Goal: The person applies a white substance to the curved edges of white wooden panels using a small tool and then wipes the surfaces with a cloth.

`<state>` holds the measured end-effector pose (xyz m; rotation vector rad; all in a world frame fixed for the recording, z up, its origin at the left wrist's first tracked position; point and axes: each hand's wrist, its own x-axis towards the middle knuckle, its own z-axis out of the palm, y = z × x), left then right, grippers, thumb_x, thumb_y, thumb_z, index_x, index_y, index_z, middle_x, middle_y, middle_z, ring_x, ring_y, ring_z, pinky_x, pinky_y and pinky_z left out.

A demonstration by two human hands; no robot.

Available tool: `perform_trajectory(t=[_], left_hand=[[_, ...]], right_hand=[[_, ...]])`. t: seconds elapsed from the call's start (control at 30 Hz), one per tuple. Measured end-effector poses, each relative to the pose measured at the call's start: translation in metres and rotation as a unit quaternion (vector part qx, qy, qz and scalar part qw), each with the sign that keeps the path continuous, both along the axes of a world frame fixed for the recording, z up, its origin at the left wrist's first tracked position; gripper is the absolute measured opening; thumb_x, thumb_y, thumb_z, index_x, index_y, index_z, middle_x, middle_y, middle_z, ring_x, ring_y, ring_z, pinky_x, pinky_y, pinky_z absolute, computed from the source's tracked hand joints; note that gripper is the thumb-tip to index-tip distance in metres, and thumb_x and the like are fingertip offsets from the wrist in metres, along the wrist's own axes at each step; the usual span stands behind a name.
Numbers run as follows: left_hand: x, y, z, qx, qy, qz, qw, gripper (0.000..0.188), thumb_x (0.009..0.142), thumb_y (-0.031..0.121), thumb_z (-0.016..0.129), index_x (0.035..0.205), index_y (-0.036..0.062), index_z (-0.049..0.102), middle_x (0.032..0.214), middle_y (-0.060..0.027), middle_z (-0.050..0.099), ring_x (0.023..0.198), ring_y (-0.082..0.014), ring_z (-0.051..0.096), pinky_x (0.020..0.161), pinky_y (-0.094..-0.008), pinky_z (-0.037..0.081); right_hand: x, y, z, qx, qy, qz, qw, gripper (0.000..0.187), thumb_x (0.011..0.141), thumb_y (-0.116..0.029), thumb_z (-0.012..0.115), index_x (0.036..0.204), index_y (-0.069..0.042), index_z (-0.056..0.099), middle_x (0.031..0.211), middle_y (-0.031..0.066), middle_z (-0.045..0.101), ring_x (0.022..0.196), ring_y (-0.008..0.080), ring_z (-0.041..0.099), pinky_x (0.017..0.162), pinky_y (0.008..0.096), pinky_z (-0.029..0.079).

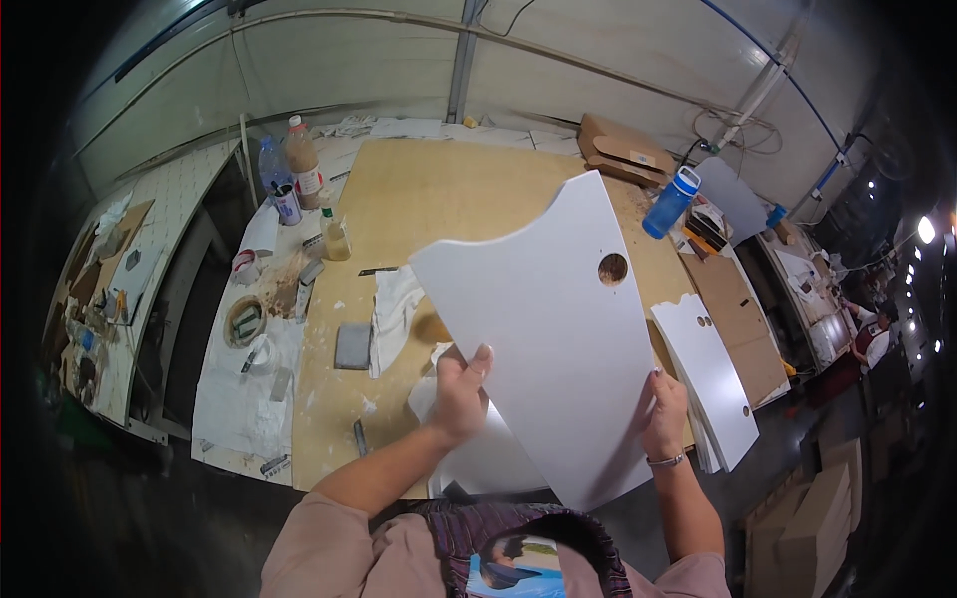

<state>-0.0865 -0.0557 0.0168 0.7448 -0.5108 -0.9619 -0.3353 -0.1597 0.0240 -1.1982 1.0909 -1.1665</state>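
Observation:
A large white panel (pixel 543 329) with a curved upper edge and one round hole is held up, tilted, above the workbench (pixel 399 199). My left hand (pixel 462 394) grips its left edge, thumb on the face and the other fingers hidden behind. On the opposite edge, my right hand (pixel 665 414) is closed round the panel, thumb toward the face. Beneath the held panel, part of another white panel (pixel 488 458) shows near the bench's front edge. To the right lies a stack of similar white panels (pixel 703 379) with small round holes.
Left of the panel lie a white cloth (pixel 396 309) and a grey sanding block (pixel 353 346). Bottles (pixel 302 159) and a tape roll (pixel 245 321) stand farther left. A blue water bottle (pixel 671 202) and cardboard box (pixel 625 149) are back right. Another person (pixel 875 334) works far right.

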Motion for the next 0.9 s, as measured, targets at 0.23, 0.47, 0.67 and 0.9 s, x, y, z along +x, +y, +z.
perform_trajectory(t=[0.23, 0.47, 0.67, 0.9], left_hand=[[0.010, 0.029, -0.021, -0.014, 0.043, -0.105, 0.993, 0.022, 0.097, 0.013, 0.046, 0.117, 0.0063, 0.047, 0.106, -0.0022, 0.052, 0.096, -0.0099, 0.053, 0.092, -0.0330, 0.044], [0.011, 0.051, -0.071, -0.020, -0.199, -0.110, 0.974, 0.036, 0.096, 0.003, 0.042, 0.131, 0.0114, 0.038, 0.118, -0.0046, 0.049, 0.109, -0.0130, 0.051, 0.101, -0.0374, 0.041], [0.006, 0.068, -0.088, -0.025, -0.091, -0.149, 0.984, 0.039, 0.095, 0.003, 0.043, 0.133, 0.0098, 0.036, 0.120, -0.0079, 0.049, 0.112, -0.0168, 0.051, 0.101, -0.0400, 0.041], [0.001, 0.080, -0.056, -0.045, 0.118, -0.107, 0.986, 0.036, 0.090, -0.002, 0.051, 0.125, -0.0072, 0.045, 0.122, -0.0181, 0.054, 0.114, -0.0266, 0.054, 0.100, -0.0393, 0.040]], right_hand=[[-0.036, 0.019, -0.013, -0.013, 0.046, 0.023, 0.999, 0.038, 0.091, -0.018, 0.052, 0.058, -0.008, 0.037, 0.060, -0.0059, 0.036, 0.059, 0.0058, 0.030, 0.054, 0.0248, 0.024], [-0.066, 0.036, -0.025, 0.002, 0.105, 0.037, 0.994, 0.037, 0.090, -0.019, 0.053, 0.058, -0.007, 0.039, 0.058, -0.0051, 0.038, 0.057, 0.0055, 0.032, 0.052, 0.0246, 0.024], [-0.085, 0.042, -0.039, 0.026, 0.117, 0.075, 0.990, 0.036, 0.090, -0.035, 0.056, 0.071, -0.005, 0.055, 0.064, -0.0030, 0.052, 0.058, 0.0057, 0.045, 0.051, 0.0221, 0.032], [-0.068, 0.053, -0.016, 0.049, 0.201, 0.118, 0.971, 0.042, 0.093, -0.031, 0.052, 0.060, -0.006, 0.047, 0.054, -0.0043, 0.043, 0.047, 0.0036, 0.035, 0.043, 0.0218, 0.025]])
